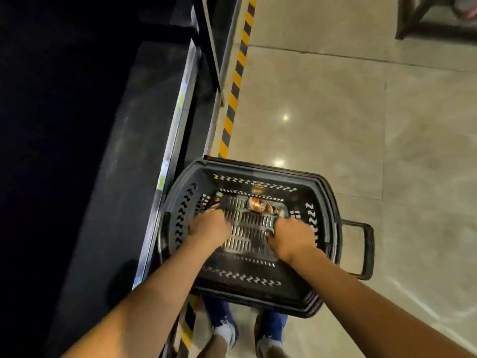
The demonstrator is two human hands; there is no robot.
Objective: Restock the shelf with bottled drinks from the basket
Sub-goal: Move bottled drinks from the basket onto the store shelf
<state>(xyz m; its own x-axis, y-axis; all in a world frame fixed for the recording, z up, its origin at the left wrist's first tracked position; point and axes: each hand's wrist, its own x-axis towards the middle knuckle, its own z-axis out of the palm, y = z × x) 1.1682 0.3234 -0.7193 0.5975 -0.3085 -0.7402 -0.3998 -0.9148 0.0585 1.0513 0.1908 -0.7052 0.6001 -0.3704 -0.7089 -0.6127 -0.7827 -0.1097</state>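
A black plastic basket (258,288) stands on the floor beside the shelf. Both my hands reach down into it. My left hand (210,226) is closed around a bottle (215,200) at the basket's left side; only a dark end with a pale cap shows past my fingers. My right hand (293,236) grips a brown-labelled bottle (260,205) that lies across the basket's slotted bottom, its far end pointing up-left. The dark shelf (124,177) runs along the left, its board bare where visible.
A yellow-and-black striped strip (236,81) marks the floor along the shelf base. Beige tiled floor (361,112) lies to the right. The basket's pull handle (366,249) sticks out on its right. My feet (224,332) are below the basket. Dark furniture legs (413,24) stand top right.
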